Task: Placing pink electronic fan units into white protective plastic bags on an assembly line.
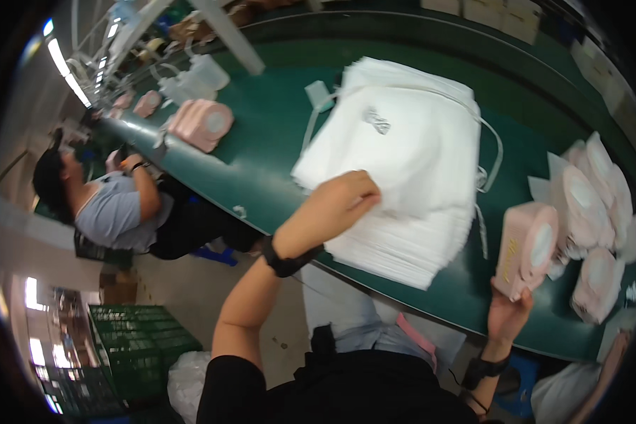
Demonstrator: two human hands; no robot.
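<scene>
The head view shows a long green table (261, 184) running from the far left to the near right. At the left, a co-worker (116, 205) in a grey shirt and dark cap is beside the table's edge, arms toward it. Low on the left, green lattice crates (131, 346) are on the floor, with a bulky white plastic bag (189, 381) to their right.

In the middle of the table lies a thick stack of white drawstring bags (417, 155), its sheets slightly fanned along the near edge. White cords trail from its left and right sides, and the top bag carries a small dark printed mark. To the right of the stack, several wrapped pink devices (586, 205) lie grouped in clear film. Toward the far left, a row of bare pink devices (201, 124) sits in front of translucent white jugs (198, 78).

The right hand (510, 311) grips one pink device (526, 247) by its lower end, between thumb and fingers, holding it tilted between the stack and the wrapped group. This device has a pale oval face and gold marking on its side. The left hand (346, 201) is over the near left part of the stack, fingers curled and thumb close to them; I cannot tell whether they pinch the top bag. Each wrist wears a black band (290, 259). Smallest is a pale green block (319, 95) at the stack's far left corner.
</scene>
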